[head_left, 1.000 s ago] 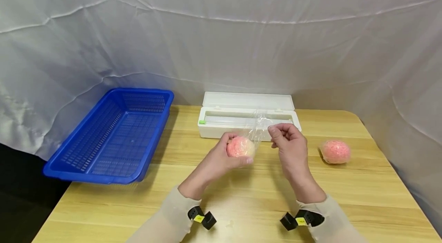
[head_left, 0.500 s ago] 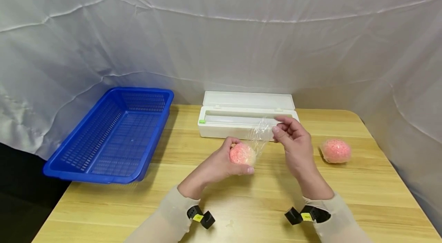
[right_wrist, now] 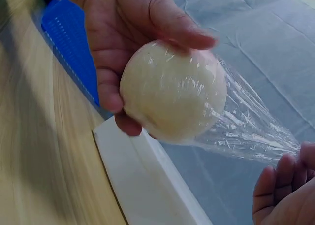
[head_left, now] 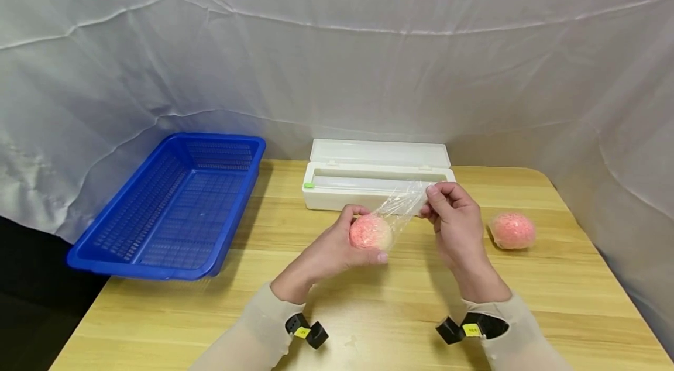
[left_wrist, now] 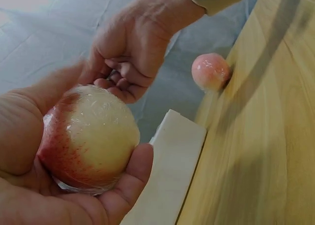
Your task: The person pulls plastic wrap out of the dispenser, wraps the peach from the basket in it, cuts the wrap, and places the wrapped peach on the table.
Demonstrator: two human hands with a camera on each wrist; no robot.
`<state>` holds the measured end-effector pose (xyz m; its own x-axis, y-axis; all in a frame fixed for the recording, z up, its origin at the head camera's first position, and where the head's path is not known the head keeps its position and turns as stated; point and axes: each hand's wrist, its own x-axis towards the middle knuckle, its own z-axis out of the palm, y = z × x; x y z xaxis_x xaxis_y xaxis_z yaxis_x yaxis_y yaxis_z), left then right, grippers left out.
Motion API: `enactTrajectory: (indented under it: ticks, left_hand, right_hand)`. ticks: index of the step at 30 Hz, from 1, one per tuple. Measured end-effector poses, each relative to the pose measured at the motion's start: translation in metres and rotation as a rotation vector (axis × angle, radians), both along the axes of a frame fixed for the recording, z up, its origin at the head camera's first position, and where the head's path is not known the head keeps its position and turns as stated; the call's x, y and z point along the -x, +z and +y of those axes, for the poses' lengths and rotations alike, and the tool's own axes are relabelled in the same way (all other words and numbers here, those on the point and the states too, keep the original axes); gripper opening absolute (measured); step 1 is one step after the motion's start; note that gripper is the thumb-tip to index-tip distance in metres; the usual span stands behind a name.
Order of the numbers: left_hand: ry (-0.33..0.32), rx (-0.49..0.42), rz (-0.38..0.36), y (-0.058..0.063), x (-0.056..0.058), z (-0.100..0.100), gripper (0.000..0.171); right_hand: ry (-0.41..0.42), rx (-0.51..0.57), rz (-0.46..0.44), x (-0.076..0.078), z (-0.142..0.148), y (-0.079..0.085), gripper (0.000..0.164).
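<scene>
A pink and cream peach (head_left: 370, 232) sits in my left hand (head_left: 332, 251), whose fingers and thumb curl round it above the table. Clear plastic wrap covers it, glossy and tight in the left wrist view. From its right side a gathered tail of plastic wrap (right_wrist: 251, 126) stretches out, and my right hand (head_left: 457, 224) pinches the end of that tail. Behind both hands stands a white plastic wrap box (head_left: 337, 200) with its lid up and a roll inside. A second wrapped peach (head_left: 512, 231) rests on the table, right of my right hand.
A blue perforated basket (head_left: 239, 207) stands at the table's left side. The wooden table (head_left: 389, 312) ends at a grey-white cloth (head_left: 368, 78) hanging behind and along the sides.
My right hand has moved right, loosened its fingers midway and pinches the wrap again, drawing the tail out longer. The peach in my left hand has shifted slightly right.
</scene>
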<state>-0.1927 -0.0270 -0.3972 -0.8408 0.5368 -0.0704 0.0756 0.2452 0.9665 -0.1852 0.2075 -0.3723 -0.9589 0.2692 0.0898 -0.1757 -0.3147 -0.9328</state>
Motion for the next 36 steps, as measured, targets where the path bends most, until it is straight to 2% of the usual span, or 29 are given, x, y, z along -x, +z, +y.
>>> enactTrajectory:
  ticks: [3, 5, 7, 10, 13, 16, 18, 21, 24, 26, 30, 33, 36]
  left_hand:
    - [-0.012, -0.002, 0.008, 0.001, -0.001, 0.001, 0.063]
    - [-0.016, -0.001, 0.013, 0.0, -0.002, 0.002, 0.062]
    - [-0.007, 0.006, 0.016, 0.0, -0.002, 0.002, 0.071]
    - [0.003, 0.021, 0.012, 0.0, -0.002, 0.004, 0.089]
    - [0.007, 0.043, 0.019, 0.0, -0.003, 0.006, 0.094]
    - [-0.003, 0.057, 0.038, -0.001, -0.003, 0.008, 0.081]
    - [-0.013, 0.054, 0.044, -0.001, -0.004, 0.009, 0.071]
    - [-0.029, 0.012, 0.024, -0.002, -0.003, 0.01, 0.066]
    - [-0.034, -0.038, -0.003, -0.002, -0.002, 0.01, 0.07]
    - [-0.028, -0.059, -0.009, -0.003, -0.002, 0.011, 0.075]
    - [0.02, -0.055, -0.004, -0.003, -0.003, 0.011, 0.085]
    - [0.031, -0.041, -0.007, -0.003, -0.005, 0.011, 0.079]
    - [0.013, -0.049, -0.02, -0.003, -0.006, 0.01, 0.067]
  right_hand:
    - [0.033, -0.013, -0.008, -0.001, 0.001, 0.002, 0.007]
    - [0.062, -0.06, -0.057, -0.001, 0.001, 0.004, 0.015]
    - [0.095, -0.142, -0.123, -0.001, 0.001, 0.005, 0.025]
    - [0.112, -0.277, -0.199, 0.0, -0.002, 0.004, 0.03]
    - [0.023, -0.329, -0.198, 0.001, -0.004, 0.001, 0.028]
    - [-0.136, -0.317, -0.157, 0.003, -0.005, -0.002, 0.03]
    - [-0.208, -0.313, -0.119, 0.003, -0.004, -0.004, 0.032]
    - [-0.244, -0.295, -0.071, 0.003, -0.004, -0.005, 0.033]
    - [-0.225, -0.257, -0.043, 0.003, -0.005, -0.004, 0.031]
    - [-0.194, -0.224, -0.056, 0.002, -0.005, -0.003, 0.026]
    - [-0.043, -0.191, -0.151, 0.0, -0.007, 0.001, 0.026]
    - [0.056, -0.202, -0.218, 0.0, -0.011, 0.001, 0.025]
    - [0.048, -0.189, -0.222, 0.0, -0.015, -0.003, 0.018]
